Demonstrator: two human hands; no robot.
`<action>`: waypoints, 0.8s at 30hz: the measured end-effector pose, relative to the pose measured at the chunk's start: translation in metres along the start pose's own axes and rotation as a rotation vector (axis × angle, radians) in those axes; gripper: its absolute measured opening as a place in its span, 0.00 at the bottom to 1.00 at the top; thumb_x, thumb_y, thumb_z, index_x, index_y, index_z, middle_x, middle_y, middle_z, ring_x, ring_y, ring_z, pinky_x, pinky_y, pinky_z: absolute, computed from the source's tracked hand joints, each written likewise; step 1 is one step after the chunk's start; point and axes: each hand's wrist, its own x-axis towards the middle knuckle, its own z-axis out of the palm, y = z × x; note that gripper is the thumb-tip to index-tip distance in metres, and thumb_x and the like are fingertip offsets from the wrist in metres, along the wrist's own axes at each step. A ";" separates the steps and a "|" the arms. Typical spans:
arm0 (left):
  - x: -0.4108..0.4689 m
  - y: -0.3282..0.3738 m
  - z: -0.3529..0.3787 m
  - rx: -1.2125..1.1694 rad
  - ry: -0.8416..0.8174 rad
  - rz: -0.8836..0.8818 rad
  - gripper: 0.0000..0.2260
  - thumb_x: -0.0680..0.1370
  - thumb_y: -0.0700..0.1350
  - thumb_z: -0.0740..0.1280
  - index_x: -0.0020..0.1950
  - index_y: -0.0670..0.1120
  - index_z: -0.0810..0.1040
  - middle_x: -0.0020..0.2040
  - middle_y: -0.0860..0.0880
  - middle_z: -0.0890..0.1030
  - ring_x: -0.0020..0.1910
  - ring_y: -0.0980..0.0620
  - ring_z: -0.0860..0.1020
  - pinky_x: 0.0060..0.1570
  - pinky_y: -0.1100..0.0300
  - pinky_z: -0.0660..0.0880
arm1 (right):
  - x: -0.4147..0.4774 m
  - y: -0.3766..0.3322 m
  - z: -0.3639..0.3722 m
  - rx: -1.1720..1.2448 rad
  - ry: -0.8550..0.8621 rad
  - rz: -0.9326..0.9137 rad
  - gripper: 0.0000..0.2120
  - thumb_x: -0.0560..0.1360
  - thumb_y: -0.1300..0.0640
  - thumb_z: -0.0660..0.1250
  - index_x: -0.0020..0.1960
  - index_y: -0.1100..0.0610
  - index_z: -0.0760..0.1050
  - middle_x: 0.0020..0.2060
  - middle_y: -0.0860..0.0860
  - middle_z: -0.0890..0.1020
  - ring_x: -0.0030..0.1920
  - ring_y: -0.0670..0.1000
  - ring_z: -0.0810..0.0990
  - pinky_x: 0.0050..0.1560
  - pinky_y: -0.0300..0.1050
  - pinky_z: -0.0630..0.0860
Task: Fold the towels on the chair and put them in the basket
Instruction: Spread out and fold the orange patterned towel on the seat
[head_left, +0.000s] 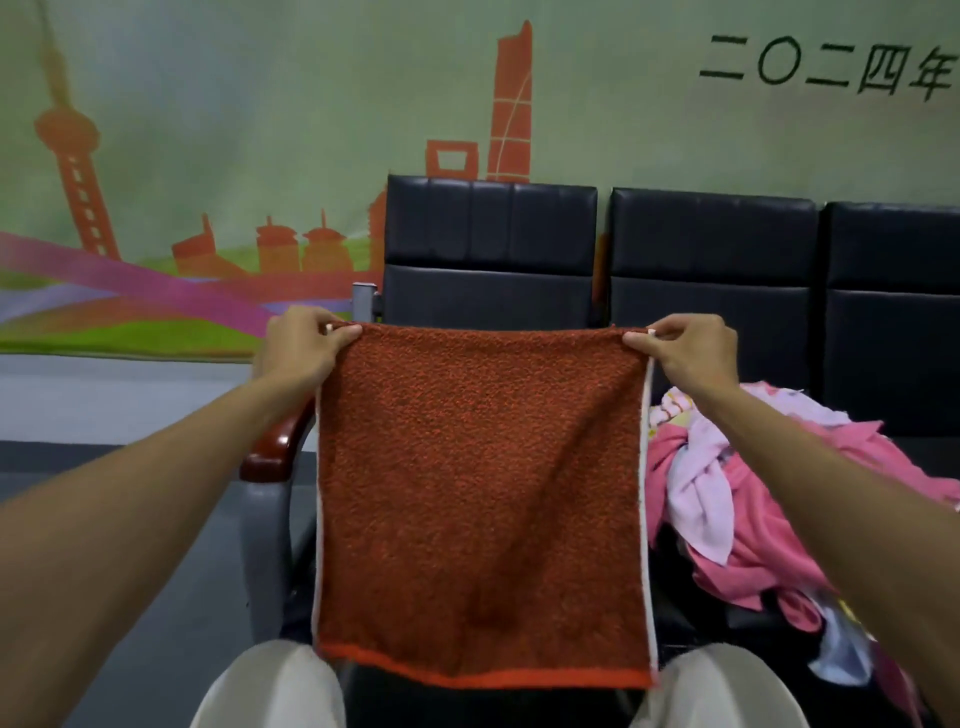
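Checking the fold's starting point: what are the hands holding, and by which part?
The red towel, hanging spread out: the left hand pinches its top left corner, the right hand its top right corner.

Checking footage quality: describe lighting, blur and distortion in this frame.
Head view: dim, even light, no glare; wide-angle distortion stretches the forearms toward the corners; red towel texture reads sharp between left hand and right hand; mural looks soft.
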 end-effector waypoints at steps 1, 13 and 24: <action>0.001 -0.010 0.012 0.068 -0.007 -0.007 0.13 0.76 0.54 0.70 0.49 0.45 0.84 0.46 0.42 0.84 0.50 0.41 0.79 0.46 0.51 0.75 | 0.000 0.010 0.011 -0.028 -0.026 0.015 0.12 0.67 0.45 0.77 0.42 0.53 0.83 0.37 0.49 0.83 0.43 0.49 0.80 0.46 0.45 0.75; -0.004 -0.115 0.199 -0.605 -0.143 -0.668 0.05 0.80 0.42 0.66 0.53 0.41 0.75 0.46 0.40 0.77 0.21 0.57 0.78 0.27 0.67 0.77 | -0.001 0.132 0.159 0.549 -0.220 0.593 0.09 0.77 0.70 0.66 0.42 0.60 0.69 0.33 0.62 0.77 0.22 0.48 0.80 0.29 0.41 0.80; 0.016 -0.164 0.289 -0.297 -0.339 -0.421 0.22 0.77 0.37 0.63 0.70 0.49 0.69 0.69 0.47 0.72 0.65 0.48 0.74 0.67 0.51 0.70 | 0.038 0.183 0.254 0.469 -0.225 0.718 0.10 0.79 0.66 0.53 0.40 0.58 0.68 0.37 0.54 0.71 0.25 0.55 0.77 0.25 0.41 0.75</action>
